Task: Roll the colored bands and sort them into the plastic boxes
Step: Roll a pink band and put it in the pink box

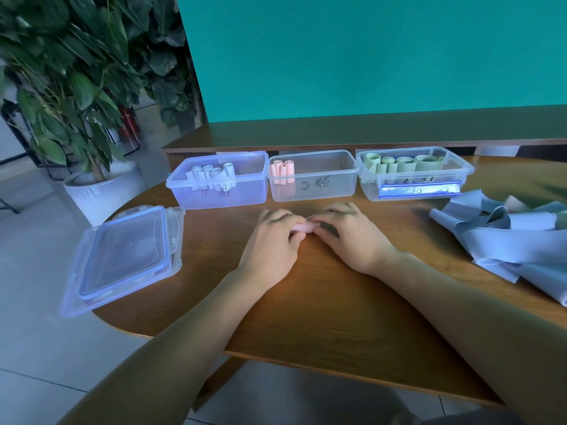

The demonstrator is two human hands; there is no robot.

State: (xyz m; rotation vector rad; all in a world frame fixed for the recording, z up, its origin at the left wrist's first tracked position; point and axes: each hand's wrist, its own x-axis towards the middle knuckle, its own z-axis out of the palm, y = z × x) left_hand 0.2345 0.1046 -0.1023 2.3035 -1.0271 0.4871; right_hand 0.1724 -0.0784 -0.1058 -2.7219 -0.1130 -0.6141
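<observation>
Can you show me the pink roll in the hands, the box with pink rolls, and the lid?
Pink rolled band [301, 227]: head view, middle, between hands.
Clear plastic middle box [325, 187]: head view, front wall.
Clear blue-rimmed lid [122, 256]: head view, centre.

Light dim, cool, blue-green cast overall. Wooden table [322, 302] shows soft warm sheen near centre; only faint shadows under forearms. Bright blue-white glare streak along front wall of right box [417, 174]; bluish tint on rims of lid stack [122, 259] at left. Wide-angle bending: table edges curve, far shelf bows. Corners soft, near edge darkest. Plant [76, 72] at far left murky, detail lost.
</observation>
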